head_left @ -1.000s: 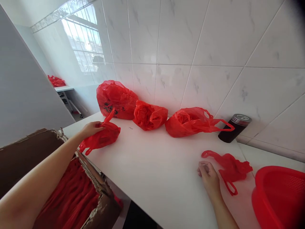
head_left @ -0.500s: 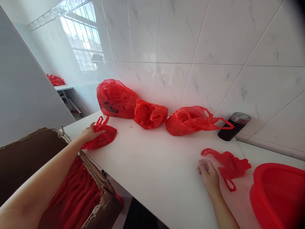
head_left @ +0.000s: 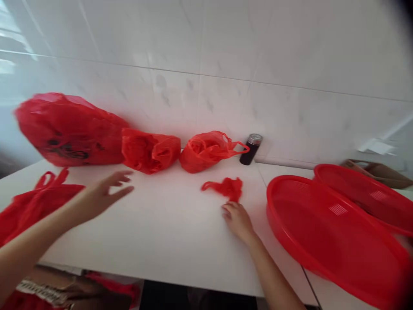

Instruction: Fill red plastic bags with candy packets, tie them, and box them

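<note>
My left hand (head_left: 100,196) is raised over the left part of the white table (head_left: 167,241), its fingers apart and holding nothing. Beside it, at the left edge, lies a filled red plastic bag (head_left: 35,204) with its handles sticking up. My right hand (head_left: 239,221) rests low on the table with its fingers curled at the lower end of a small, crumpled red plastic bag (head_left: 227,187). The bag's lower handle is hidden by the hand, and the picture is somewhat blurred there.
Along the tiled wall stand a large red bag (head_left: 74,133) with black print, two smaller red bags, (head_left: 150,150) and a black flask (head_left: 250,149). Red plastic baskets (head_left: 280,224) fill the right side. A cardboard box (head_left: 54,290) with red contents sits below the table's front left edge.
The view has swung to the right, bringing more of the baskets in. My left hand has let go of the filled bag at the left. My right hand has come onto the crumpled bag's lower end.
</note>
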`<state>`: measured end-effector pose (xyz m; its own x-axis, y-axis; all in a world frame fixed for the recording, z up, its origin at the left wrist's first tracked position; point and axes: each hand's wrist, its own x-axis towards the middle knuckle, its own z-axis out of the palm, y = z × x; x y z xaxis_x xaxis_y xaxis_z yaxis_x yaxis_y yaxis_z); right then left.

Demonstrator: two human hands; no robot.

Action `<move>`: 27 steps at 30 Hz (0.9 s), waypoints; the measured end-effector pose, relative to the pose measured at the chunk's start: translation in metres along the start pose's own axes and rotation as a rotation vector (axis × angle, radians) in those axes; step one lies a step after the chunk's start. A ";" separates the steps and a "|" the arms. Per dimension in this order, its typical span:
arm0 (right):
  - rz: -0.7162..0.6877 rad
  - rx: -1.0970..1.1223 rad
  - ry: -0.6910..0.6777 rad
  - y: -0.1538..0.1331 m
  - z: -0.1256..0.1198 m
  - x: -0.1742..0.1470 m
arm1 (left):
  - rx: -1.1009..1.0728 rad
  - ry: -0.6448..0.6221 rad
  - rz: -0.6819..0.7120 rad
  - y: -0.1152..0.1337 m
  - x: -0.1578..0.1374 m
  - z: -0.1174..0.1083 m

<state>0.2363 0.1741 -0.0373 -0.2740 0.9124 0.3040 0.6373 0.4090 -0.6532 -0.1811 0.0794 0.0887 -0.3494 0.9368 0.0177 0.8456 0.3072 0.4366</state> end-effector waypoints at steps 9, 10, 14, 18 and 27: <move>-0.029 0.252 -0.113 -0.043 -0.007 -0.034 | 0.008 -0.454 0.349 0.145 -0.030 0.149; -0.034 0.306 -0.109 -0.045 -0.013 -0.036 | 0.004 -0.452 0.351 0.151 -0.027 0.156; -0.036 0.460 -0.046 -0.044 -0.037 -0.043 | -0.033 -0.422 0.299 0.156 -0.001 0.157; 0.015 0.533 0.070 -0.035 -0.057 -0.052 | -0.084 -0.338 0.199 0.137 0.025 0.136; -0.157 0.411 -0.250 -0.054 -0.090 -0.055 | -0.359 -0.421 0.099 0.127 -0.005 0.108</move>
<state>0.2817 0.1007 0.0444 -0.5403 0.7943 0.2779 0.2518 0.4677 -0.8473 -0.0280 0.1316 0.0473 -0.0217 0.9669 -0.2542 0.6499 0.2068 0.7313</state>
